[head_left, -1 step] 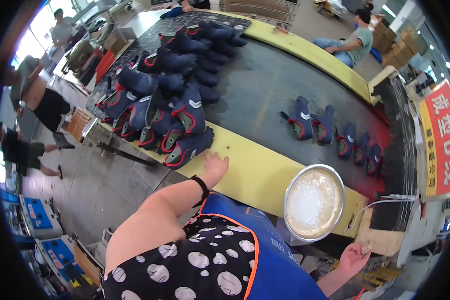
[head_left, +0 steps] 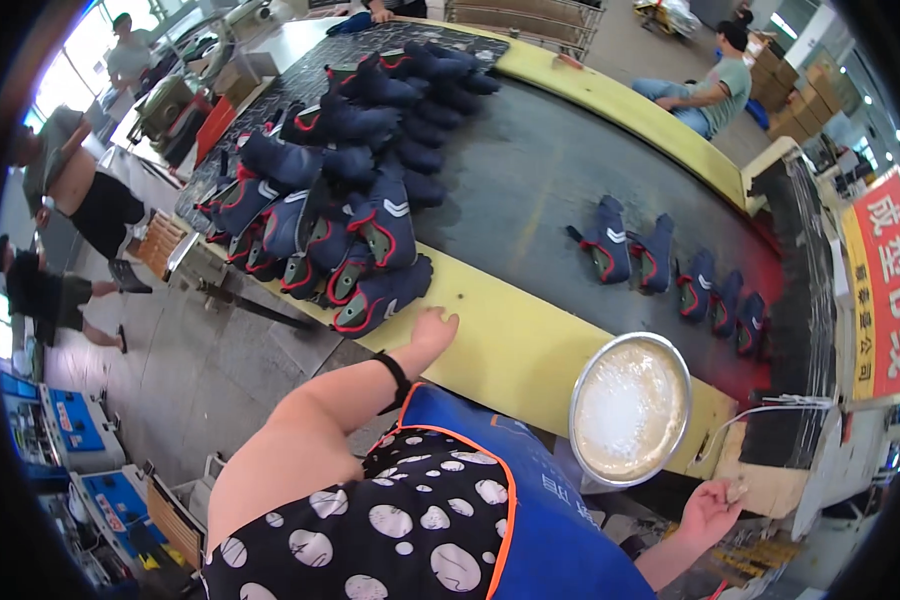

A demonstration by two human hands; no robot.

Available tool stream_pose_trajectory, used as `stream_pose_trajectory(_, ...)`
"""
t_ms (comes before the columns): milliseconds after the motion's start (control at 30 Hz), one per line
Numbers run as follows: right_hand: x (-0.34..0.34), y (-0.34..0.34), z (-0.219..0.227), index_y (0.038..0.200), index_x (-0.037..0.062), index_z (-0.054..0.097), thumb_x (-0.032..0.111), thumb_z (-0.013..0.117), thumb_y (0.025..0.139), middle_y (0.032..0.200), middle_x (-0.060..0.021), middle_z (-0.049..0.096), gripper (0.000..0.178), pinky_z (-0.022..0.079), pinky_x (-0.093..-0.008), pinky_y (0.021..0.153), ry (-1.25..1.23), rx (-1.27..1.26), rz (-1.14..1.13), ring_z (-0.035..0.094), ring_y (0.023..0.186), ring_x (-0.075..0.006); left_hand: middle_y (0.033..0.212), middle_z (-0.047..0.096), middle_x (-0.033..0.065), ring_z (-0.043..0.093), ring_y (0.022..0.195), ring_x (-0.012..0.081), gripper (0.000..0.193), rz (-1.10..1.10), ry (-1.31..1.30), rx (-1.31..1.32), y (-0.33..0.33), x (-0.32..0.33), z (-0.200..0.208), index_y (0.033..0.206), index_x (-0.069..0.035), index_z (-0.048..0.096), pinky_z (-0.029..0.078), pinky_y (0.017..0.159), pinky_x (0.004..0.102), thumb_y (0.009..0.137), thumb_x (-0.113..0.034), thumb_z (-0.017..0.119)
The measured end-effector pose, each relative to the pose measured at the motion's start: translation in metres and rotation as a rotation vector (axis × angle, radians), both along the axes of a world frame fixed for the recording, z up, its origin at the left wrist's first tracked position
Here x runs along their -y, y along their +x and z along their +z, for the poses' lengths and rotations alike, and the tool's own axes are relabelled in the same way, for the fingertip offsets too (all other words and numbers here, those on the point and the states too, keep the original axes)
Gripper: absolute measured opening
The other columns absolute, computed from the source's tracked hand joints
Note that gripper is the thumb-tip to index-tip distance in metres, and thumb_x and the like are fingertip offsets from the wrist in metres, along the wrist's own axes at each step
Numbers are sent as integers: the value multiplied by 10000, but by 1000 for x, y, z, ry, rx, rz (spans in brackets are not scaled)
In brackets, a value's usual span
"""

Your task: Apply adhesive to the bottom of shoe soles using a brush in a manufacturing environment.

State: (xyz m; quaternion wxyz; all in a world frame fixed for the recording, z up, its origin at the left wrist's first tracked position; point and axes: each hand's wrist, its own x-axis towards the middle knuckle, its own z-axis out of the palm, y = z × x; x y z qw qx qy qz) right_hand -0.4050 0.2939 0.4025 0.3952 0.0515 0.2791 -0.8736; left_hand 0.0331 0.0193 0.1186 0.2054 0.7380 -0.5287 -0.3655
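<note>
My left hand [head_left: 433, 335] is over the near yellow edge board [head_left: 500, 330], its fingers loosely bent and nothing seen in them. Just beyond it lies the closest of several navy shoe uppers [head_left: 382, 300] with red trim, heaped on the left. My right hand [head_left: 708, 515] is low at the right, pinching a small pale piece [head_left: 737, 490] whose kind is unclear. Between my hands, in front of my blue apron, stands a round metal bowl [head_left: 573, 410] holding a whitish, foamy-looking substance.
Several more navy shoe uppers [head_left: 606, 240] lie in a row on the dark conveyor belt [head_left: 510, 170]. At the belt's right end is a machine opening with a reddish glow [head_left: 750, 372]. A seated person [head_left: 710, 95] is beyond the far yellow board [head_left: 660, 125]; other people stand at left.
The fingers of my left hand have curled in a little. The whole view has shifted slightly; my right hand stays beside the bowl with the pale piece.
</note>
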Motion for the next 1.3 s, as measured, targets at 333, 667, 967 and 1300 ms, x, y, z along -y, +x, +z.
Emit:
stream_pose_trajectory(333,92,25,5,934,67,540,151,594,951,755,-14,477,101,349,-261,624,-17,46,128,385,626,-114,1067,619,168,594,1051,365,376,167,-475,533,93,127,148,1098,-77,616,511,884,455,865,-369,664)
stream_pose_trajectory(667,75,66,6,927,56,548,222,508,987,777,-26,498,181,407,-297,665,79,-39,-20,466,659,-131,1298,547,264,600,1142,401,1056,-34,186,970,67,220,123,1392,89,349,483,912,598,692,-575,777)
stream_pose_trajectory(967,23,80,-32,883,67,604,232,528,997,722,-8,570,214,368,-277,582,93,68,-92,422,589,-120,1193,597,278,649,1070,399,901,-67,73,840,76,207,137,1256,110,413,539,894,461,694,-513,741)
stream_pose_trajectory(1300,59,63,-135,1069,81,638,165,624,962,931,-40,660,137,445,-261,592,609,-83,-191,557,687,-111,1018,627,224,658,947,377,748,-1011,-195,436,-64,102,126,1145,40,460,552,827,450,672,-452,768)
